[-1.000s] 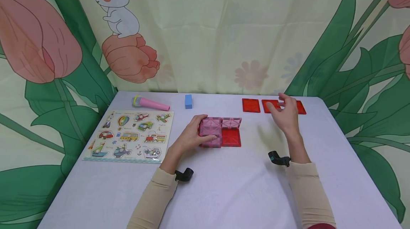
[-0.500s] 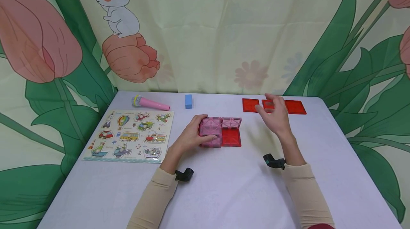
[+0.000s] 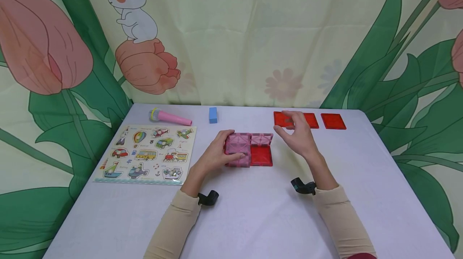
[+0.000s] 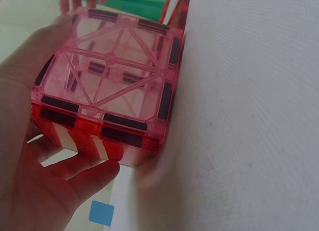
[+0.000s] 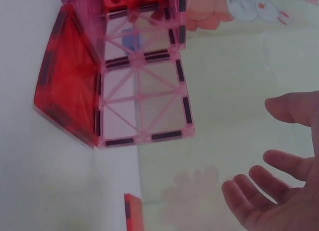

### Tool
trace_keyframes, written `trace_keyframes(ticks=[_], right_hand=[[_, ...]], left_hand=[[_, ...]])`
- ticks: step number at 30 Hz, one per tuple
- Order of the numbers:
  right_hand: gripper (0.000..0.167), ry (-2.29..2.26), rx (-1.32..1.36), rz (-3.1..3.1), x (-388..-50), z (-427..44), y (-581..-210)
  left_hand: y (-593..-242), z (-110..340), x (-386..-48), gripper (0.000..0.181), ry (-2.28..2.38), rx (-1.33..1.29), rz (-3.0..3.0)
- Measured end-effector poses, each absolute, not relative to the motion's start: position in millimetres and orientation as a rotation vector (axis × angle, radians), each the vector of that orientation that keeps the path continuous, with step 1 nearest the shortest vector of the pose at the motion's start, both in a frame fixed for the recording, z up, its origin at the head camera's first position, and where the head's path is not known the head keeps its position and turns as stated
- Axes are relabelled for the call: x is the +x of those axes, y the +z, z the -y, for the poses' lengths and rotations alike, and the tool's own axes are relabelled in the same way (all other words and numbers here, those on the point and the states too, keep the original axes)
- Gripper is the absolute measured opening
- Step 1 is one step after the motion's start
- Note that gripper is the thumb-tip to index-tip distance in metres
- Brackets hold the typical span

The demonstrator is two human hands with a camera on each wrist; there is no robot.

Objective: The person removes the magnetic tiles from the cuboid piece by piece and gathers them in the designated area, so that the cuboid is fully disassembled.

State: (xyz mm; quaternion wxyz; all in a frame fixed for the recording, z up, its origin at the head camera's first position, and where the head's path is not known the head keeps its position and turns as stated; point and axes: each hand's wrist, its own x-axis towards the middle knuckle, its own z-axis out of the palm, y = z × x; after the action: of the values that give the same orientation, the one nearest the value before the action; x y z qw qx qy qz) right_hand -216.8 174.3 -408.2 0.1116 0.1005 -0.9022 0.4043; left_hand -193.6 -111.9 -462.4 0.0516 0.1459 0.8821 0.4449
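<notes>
A box-like build of clear magnetic tiles (image 3: 238, 146) stands mid-table, pink on its left part. On the right a red tile (image 3: 261, 156) lies flat, with a pink tile (image 5: 144, 99) upright along its back edge. My left hand (image 3: 212, 153) grips the boxed part from the left, thumb in front; in the left wrist view its fingers lie against a red side. My right hand (image 3: 299, 136) hovers right of the build with nothing in its spread, loosely bent fingers. Behind it are loose red tiles: left (image 3: 280, 120), partly covered by the fingers, middle (image 3: 312, 120) and right (image 3: 333, 121).
A puzzle board (image 3: 144, 154) with vehicle pictures lies at left. Behind it is a pink toy microphone (image 3: 173, 118), and a blue block (image 3: 213, 115) stands near the back edge. A printed curtain (image 3: 231, 50) hangs behind the white table (image 3: 267, 214).
My right hand has moved left and slightly nearer, from over the middle and right loose red tiles to the left one. My left hand and the build stay put.
</notes>
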Motion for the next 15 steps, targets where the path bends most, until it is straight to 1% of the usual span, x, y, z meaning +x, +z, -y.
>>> trace_keyframes(ticks=[10,15], right_hand=[[0.064,1.183,0.426,2.731,-211.4,-153.8,-413.1],[0.063,1.176,0.440,2.813,-211.6,-147.4,-421.4]], left_hand=[[-462.8,111.6,-194.1,0.095,1.347,0.440,-2.687],[-463.7,111.6,-194.7,0.095,1.341,0.438,-2.690]])
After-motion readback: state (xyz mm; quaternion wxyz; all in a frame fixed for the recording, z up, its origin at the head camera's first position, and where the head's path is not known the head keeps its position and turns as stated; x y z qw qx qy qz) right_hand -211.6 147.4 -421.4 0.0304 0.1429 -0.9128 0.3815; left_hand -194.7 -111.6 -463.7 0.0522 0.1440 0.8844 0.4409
